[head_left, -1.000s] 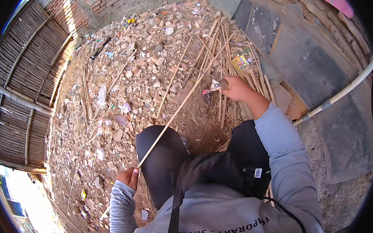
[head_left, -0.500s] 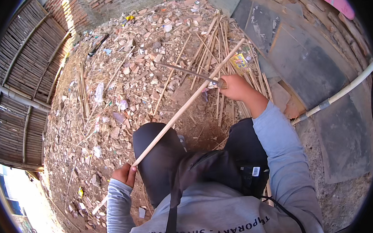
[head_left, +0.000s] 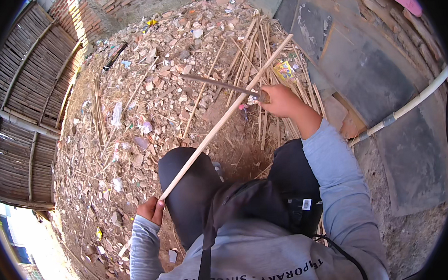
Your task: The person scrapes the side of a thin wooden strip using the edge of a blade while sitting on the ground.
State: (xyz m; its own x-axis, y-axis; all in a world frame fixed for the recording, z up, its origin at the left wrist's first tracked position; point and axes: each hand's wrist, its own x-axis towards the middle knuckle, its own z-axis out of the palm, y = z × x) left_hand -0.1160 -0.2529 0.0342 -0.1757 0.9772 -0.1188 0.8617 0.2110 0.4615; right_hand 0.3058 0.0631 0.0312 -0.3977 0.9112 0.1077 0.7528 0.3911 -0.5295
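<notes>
We grip the near end of the long bamboo stick in our left hand, slanting it up across our knee toward the loose stick pile. Our right hand is closed on the long knife; we should shave away from the body with shallow strokes, stick braced firmly.

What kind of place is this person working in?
Probably an outdoor yard or work spot beside a building. The ground is bare earth strewn with broken rubble, split bamboo sticks lie in a pile, a woven bamboo fence runs on the left, and a brick wall closes the far side.
</notes>
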